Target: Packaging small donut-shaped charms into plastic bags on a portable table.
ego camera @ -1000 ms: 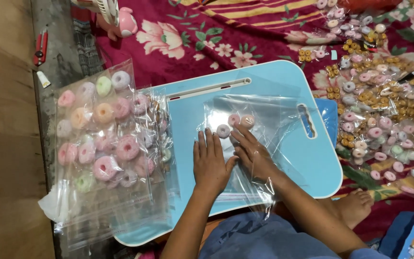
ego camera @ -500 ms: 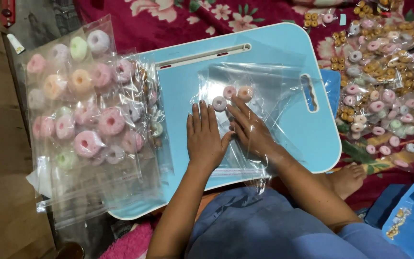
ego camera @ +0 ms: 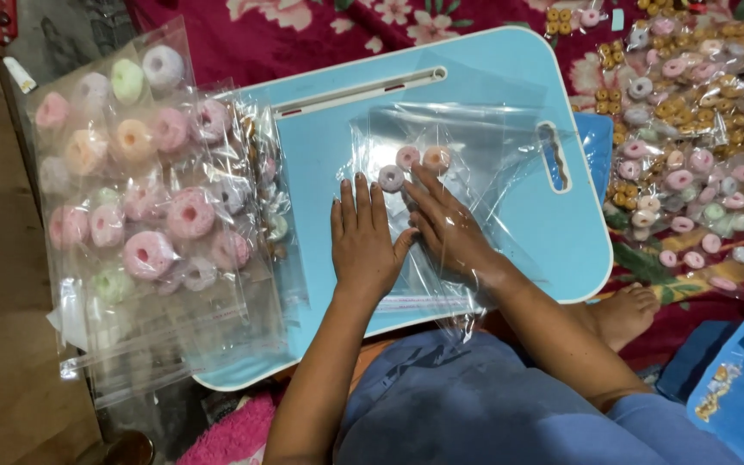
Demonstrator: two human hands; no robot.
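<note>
Head view: left hand (ego camera: 362,243) lies flat, fingers spread, on a clear bag (ego camera: 467,164), while right hand (ego camera: 446,226), open inside it, touches three rings (ego camera: 408,165).

A clear rectangular plastic bag (ego camera: 467,181) was laid flat on the light blue tray at the centre of the frame, with three small ring-shaped pieces, lilac, pink and orange, seen inside near its middle. A stack of clear plastic packets (ego camera: 144,207) filled with pastel rings in pink, green, orange and white was spread at the left of the frame.
</note>
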